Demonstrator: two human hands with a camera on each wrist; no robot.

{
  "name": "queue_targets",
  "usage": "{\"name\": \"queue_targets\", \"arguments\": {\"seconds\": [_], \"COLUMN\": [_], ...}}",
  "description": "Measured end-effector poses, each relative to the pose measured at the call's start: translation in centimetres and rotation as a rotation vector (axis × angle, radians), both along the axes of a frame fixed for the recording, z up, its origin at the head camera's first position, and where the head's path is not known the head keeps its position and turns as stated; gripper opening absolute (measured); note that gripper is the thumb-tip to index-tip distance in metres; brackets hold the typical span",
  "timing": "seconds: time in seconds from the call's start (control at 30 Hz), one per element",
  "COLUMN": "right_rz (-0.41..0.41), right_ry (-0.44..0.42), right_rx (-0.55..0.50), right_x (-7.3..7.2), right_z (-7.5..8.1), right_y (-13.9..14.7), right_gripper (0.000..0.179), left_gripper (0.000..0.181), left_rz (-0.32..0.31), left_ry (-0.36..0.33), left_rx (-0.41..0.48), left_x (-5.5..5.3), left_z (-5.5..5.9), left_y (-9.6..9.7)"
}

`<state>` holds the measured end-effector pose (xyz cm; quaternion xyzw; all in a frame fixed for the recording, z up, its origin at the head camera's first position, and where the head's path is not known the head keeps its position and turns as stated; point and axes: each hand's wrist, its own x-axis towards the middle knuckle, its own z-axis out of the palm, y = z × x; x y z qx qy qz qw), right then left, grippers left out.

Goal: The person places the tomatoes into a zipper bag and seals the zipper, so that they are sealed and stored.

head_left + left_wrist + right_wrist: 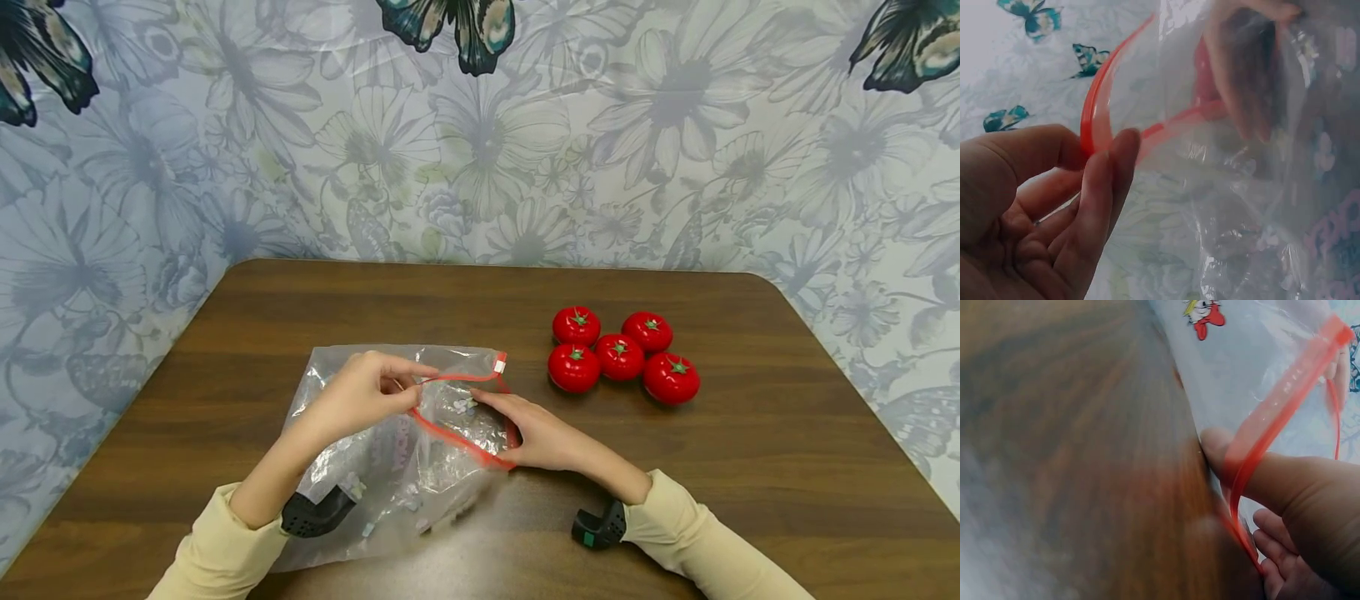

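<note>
Lying flat on the brown wooden table point(750, 517), as the head view shows, is a clear plastic bag point(375, 467), left of the middle. The left hand point(365, 393) pinches its red edge strip point(453, 437) between thumb and fingers. The right hand point(551, 433) is at the bag's mouth, thumb and fingers spread apart, with the mouth gaping between the two hands. A small white tab point(500, 365) sits at the strip's far corner. To the right of the bag, five red tomatoes point(619, 358) stand in a close cluster, green stem tops upward. Behind the table rises a flowered wall point(487, 167) with teal butterflies point(457, 29).

From the left wrist, the thumb and fingertips grip the strip where its two sides meet in a bend. Through the hazy film the right hand appears, fingers extended, and pinkish lettering point(1335, 231) marks the plastic.

From the right wrist, the thumb lies behind the strip, seen partly through it, other fingers below. A cartoon print point(1205, 317) shows on the film; the tabletop is blurred.
</note>
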<state>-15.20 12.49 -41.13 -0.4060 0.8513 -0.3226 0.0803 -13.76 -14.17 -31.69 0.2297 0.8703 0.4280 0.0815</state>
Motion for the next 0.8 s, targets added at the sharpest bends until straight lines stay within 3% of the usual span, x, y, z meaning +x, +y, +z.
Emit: {"name": "queue_targets", "arguments": {"seconds": [0.17, 0.3, 0.47, 0.57, 0.63, 0.8], "right_rz": [-0.022, -0.030, -0.024, -0.024, -0.024, -0.018], "right_ry": [-0.046, -0.065, -0.076, -0.082, -0.078, -0.054], "right_rx": [0.021, 0.030, 0.023, 0.021, 0.021, 0.017], "right_x": [0.0, 0.0, 0.0, 0.0, 0.0, -0.1], "right_z": [0.1, 0.2, 0.2, 0.2, 0.1, 0.0], "right_y": [0.0, 0.0, -0.1, 0.0, 0.0, -0.1], "right_gripper": [0.083, 0.087, 0.088, 0.089, 0.089, 0.088], "left_gripper": [0.031, 0.025, 0.024, 0.021, 0.015, 0.013], "left_rz": [-0.098, -0.174, -0.300, -0.343, -0.347, -0.283], "left_ry": [-0.081, -0.073, -0.087, -0.087, -0.013, 0.291], "left_rx": [0.072, 0.122, 0.123, 0.105, 0.079, -0.019], "left_x": [-0.3, -0.4, -0.3, -0.3, -0.4, -0.6], "left_z": [-0.8, -1.5, -1.9, -2.2, -2.3, -2.4], "left_y": [0.3, 0.5, 0.8, 1.0, 1.2, 1.3]}}
